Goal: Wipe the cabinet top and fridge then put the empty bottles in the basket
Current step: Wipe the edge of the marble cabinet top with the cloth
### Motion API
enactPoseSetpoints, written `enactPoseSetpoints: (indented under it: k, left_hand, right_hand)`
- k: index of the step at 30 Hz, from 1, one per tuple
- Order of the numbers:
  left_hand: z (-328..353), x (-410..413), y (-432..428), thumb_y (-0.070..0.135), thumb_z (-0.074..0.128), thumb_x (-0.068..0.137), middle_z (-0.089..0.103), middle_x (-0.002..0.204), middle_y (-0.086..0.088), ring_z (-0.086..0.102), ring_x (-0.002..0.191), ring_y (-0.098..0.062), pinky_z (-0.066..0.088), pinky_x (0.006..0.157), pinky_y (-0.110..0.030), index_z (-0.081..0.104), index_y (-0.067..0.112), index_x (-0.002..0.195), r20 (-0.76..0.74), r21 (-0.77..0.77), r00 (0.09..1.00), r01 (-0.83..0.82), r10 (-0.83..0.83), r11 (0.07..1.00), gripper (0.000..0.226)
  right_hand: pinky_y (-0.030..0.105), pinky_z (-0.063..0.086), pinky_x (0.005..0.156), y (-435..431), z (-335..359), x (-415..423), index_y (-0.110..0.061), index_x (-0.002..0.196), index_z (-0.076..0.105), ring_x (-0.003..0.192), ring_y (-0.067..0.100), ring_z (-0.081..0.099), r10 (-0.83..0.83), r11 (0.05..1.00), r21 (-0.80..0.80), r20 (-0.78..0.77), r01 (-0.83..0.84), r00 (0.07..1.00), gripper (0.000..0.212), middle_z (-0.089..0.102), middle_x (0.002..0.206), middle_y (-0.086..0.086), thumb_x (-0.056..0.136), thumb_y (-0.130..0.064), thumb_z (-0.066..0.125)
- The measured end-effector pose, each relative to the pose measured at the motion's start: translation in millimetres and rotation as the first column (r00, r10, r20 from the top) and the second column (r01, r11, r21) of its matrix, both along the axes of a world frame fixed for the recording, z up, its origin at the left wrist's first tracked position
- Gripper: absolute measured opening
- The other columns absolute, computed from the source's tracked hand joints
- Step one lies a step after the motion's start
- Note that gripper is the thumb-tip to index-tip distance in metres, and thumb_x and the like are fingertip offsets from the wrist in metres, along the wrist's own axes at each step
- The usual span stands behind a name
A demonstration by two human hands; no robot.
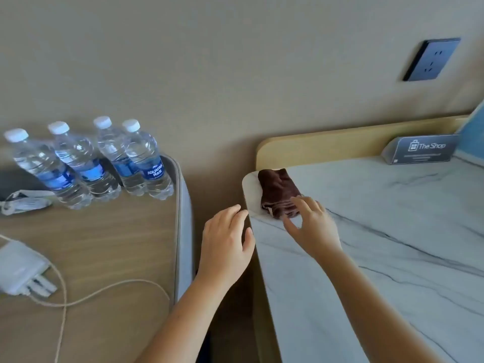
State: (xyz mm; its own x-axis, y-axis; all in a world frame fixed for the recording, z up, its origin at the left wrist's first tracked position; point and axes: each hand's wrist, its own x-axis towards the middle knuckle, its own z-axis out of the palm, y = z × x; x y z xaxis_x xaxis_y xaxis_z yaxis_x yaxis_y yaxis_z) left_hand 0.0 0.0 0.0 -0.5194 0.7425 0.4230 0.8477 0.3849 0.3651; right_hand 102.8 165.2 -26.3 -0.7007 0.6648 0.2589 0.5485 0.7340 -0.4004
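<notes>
A folded dark brown cloth point(278, 192) lies at the near left corner of the white marble cabinet top point(387, 231). My right hand point(311, 226) hovers at the cloth's near edge, fingers spread, fingertips touching or just above it. My left hand point(226, 242) is open over the gap beside the cabinet's left edge, holding nothing. Several clear water bottles point(89, 163) with white caps and blue labels stand upright at the back of a wooden table point(104, 244) on the left.
A white charger point(19, 268) with a beige cable point(104, 289) lies on the wooden table. A small grey sign point(421, 150) reading "The Shop" stands at the cabinet's back. A dark wall socket point(432, 60) is above it.
</notes>
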Motion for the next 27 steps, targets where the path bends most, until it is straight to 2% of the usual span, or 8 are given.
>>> enactPoseSetpoints:
  k: [4, 9, 15, 21, 27]
  left_hand:
    - [-9.5, -19.3, 13.5, 0.013, 0.065, 0.079, 0.064, 0.114, -0.014, 0.060, 0.105, -0.029, 0.045, 0.088, -0.041, 0.063, 0.004, 0.109, 0.034, 0.017, 0.999, -0.037, 0.036, 0.999, 0.032]
    - [-20.6, -27.8, 18.9, 0.011, 0.065, 0.078, 0.064, 0.114, -0.014, 0.060, 0.105, -0.029, 0.046, 0.087, -0.041, 0.063, 0.004, 0.109, 0.042, 0.018, 0.998, -0.056, 0.056, 0.998, 0.031]
    - [-27.1, -24.0, 17.3, 0.010, 0.065, 0.078, 0.063, 0.114, -0.014, 0.059, 0.105, -0.029, 0.046, 0.087, -0.042, 0.062, 0.004, 0.109, 0.078, 0.000, 0.995, -0.069, 0.068, 0.998, 0.032]
    - [-25.9, -15.7, 16.5, 0.009, 0.066, 0.077, 0.064, 0.112, -0.014, 0.060, 0.104, -0.029, 0.046, 0.087, -0.042, 0.063, 0.004, 0.108, 0.084, -0.025, 0.996, -0.036, 0.038, 0.999, 0.032]
    - [-44.8, 15.9, 5.7, 0.010, 0.069, 0.075, 0.065, 0.109, -0.011, 0.062, 0.102, -0.025, 0.043, 0.087, -0.036, 0.064, 0.005, 0.106, 0.102, -0.060, 0.993, 0.071, -0.064, 0.996, 0.032]
  right_hand:
    - [0.042, 0.044, 0.091, 20.5, -14.4, -34.6, -0.014, 0.127, 0.050, 0.120, 0.025, 0.043, -0.009, 0.999, -0.031, 0.014, 0.009, 1.000, 0.054, 0.051, 0.131, 0.006, 0.081, -0.040, 0.062]
    - [0.042, 0.034, 0.101, 30.7, -38.2, -62.3, -0.017, 0.129, 0.047, 0.126, 0.027, 0.036, -0.020, 1.000, 0.024, 0.077, 0.019, 0.997, 0.060, 0.047, 0.135, 0.007, 0.079, -0.045, 0.062]
    - [0.045, 0.042, 0.084, 34.4, -45.7, -61.8, -0.011, 0.117, 0.056, 0.106, 0.035, 0.049, -0.028, 0.997, 0.078, 0.024, 0.026, 0.999, 0.051, 0.057, 0.113, 0.012, 0.072, -0.031, 0.069]
    - [0.043, 0.042, 0.082, 38.0, -41.7, -39.4, -0.011, 0.116, 0.057, 0.102, 0.032, 0.050, 0.051, 0.997, 0.052, 0.007, -0.051, 0.999, 0.049, 0.058, 0.110, 0.010, 0.070, -0.024, 0.070]
    - [0.042, 0.050, 0.070, 41.1, -36.0, 9.6, -0.009, 0.108, 0.063, 0.097, 0.035, 0.055, 0.180, 0.984, 0.019, -0.032, -0.180, 0.983, 0.047, 0.062, 0.106, 0.010, 0.062, -0.006, 0.071]
